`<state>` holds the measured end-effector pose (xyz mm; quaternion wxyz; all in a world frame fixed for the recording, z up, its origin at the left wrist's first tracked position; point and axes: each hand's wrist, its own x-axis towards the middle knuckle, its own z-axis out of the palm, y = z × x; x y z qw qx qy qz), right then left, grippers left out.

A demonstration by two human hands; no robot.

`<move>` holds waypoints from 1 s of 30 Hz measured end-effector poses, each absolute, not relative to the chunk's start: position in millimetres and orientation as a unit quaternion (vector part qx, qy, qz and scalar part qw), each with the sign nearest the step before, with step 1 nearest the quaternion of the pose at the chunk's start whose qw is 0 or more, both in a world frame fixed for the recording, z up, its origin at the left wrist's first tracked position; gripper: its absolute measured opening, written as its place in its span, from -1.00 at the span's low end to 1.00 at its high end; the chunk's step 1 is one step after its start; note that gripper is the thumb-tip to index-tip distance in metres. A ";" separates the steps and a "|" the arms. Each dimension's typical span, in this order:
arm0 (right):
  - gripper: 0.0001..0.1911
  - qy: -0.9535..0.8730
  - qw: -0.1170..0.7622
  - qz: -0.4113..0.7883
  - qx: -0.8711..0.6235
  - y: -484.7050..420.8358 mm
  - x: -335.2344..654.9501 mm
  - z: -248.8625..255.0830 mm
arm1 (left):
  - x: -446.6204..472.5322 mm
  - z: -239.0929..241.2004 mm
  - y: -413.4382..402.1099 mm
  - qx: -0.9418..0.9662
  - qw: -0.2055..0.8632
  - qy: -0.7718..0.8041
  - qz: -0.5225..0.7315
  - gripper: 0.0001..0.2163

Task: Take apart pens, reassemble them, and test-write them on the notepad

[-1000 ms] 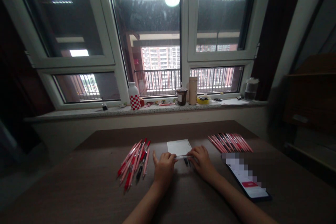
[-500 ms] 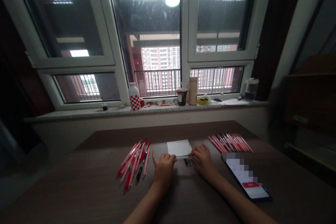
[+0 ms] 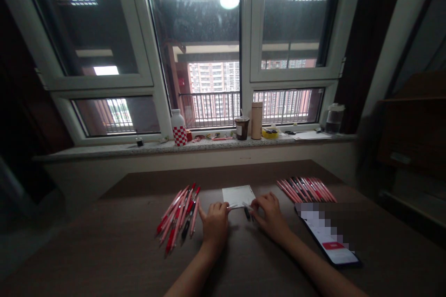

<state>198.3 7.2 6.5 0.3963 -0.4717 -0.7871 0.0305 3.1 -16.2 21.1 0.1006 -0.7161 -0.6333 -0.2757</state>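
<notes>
Between thumb and fingers, my left hand [image 3: 215,223] is closed on a slim clear pen part [image 3: 232,206] whose tip points right. My right hand [image 3: 269,213] pinches another clear pen part [image 3: 247,205], pointing left. A small gap separates the two pieces. Below them lies a small black piece [image 3: 247,213], perhaps a pen cap, close to my right fingers. Just beyond the hands is a white sheet of paper [image 3: 239,193] with holes along one edge. Left of my left hand lies a loose heap of red, pink and black pens [image 3: 179,216].
A row of pens [image 3: 306,189] lies side by side at the table's right. Nearer me is a phone [image 3: 329,234] with a lit screen. On the windowsill stand a checked bottle [image 3: 179,130], a drink cup [image 3: 241,129], a tan flask [image 3: 256,120] and a clear jug [image 3: 334,118].
The clear pen spanning both hands has come apart into two pieces. My left hand has shifted slightly left, and the black piece below shows more clearly.
</notes>
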 end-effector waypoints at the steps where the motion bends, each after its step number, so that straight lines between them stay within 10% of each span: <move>1: -0.93 -0.791 0.392 0.030 -0.468 5.5 196.4 7.0 | 2.9 21.1 -15.9 -0.715 0.100 -0.635 -0.275 -0.78; 30: -0.86 -0.860 0.303 0.014 -0.411 4.8 179.9 -7.1 | -0.2 14.2 -12.2 -0.724 0.099 -0.629 -0.266 -0.79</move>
